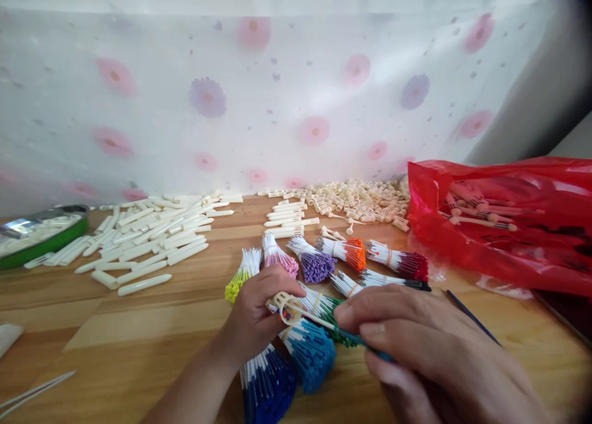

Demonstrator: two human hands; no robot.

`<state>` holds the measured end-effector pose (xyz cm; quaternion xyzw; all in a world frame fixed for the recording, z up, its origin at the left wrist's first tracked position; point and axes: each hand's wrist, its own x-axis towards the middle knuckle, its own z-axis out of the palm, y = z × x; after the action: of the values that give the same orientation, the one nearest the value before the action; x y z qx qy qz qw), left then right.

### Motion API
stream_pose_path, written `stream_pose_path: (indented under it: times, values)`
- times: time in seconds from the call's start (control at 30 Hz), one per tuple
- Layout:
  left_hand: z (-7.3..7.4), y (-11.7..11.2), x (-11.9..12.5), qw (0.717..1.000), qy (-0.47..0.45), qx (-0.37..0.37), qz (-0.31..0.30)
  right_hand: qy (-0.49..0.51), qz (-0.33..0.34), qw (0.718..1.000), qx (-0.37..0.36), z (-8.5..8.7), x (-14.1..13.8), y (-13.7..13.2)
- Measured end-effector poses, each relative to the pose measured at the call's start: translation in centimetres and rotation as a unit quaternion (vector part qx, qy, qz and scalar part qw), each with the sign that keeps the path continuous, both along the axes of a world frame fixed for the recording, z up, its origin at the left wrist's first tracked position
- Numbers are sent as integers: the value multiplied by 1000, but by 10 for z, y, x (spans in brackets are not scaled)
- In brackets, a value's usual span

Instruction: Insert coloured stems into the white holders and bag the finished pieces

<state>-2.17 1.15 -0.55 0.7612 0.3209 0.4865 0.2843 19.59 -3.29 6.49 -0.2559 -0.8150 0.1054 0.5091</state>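
My left hand (256,313) pinches a small cream plastic pen part with slots and a round open end (287,307). Some colored tips show inside that end. My right hand (430,344) grips a thin pen refill (319,320), white at one end and blue at the other; its white end meets the mouth of the pen part. How deep it sits I cannot tell. Around and beneath my hands lie banded refill bundles: dark blue (268,384), light blue (311,350), green (324,303), yellow (243,273), pink (280,257), purple (316,262), orange (346,251), dark red (401,261) and black (393,281).
Cream pen barrels (152,236) are heaped at the left, beside a green-rimmed dish (46,250). More slotted parts (361,199) pile up at the back. A red plastic bag (499,251) stands at the right, with a dark thin rod (474,318) nearby. Tweezers (39,390) lie front left.
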Motion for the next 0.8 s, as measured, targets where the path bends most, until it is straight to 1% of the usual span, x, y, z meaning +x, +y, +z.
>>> stream_pose_path:
  times: [0.07,0.17,0.4,0.57,0.7,0.8]
  values:
    - [0,-1,1,1000,14,-12,-7,-15,1,1000,-2,3,-5,4]
    - [2,-2,1,999,41,-23,-10,-9,9,1000,1,5,-7,6]
    - [11,-5,2,996,87,-25,-9,-7,14,1000,-6,4,-7,4]
    - [15,-6,6,994,103,-35,-5,-15,35,999,-8,4,-6,7]
    - [15,-7,7,993,98,-60,19,-16,34,999,15,1,-11,10]
    - [13,-6,5,993,108,-52,15,-26,23,999,42,-6,-19,14]
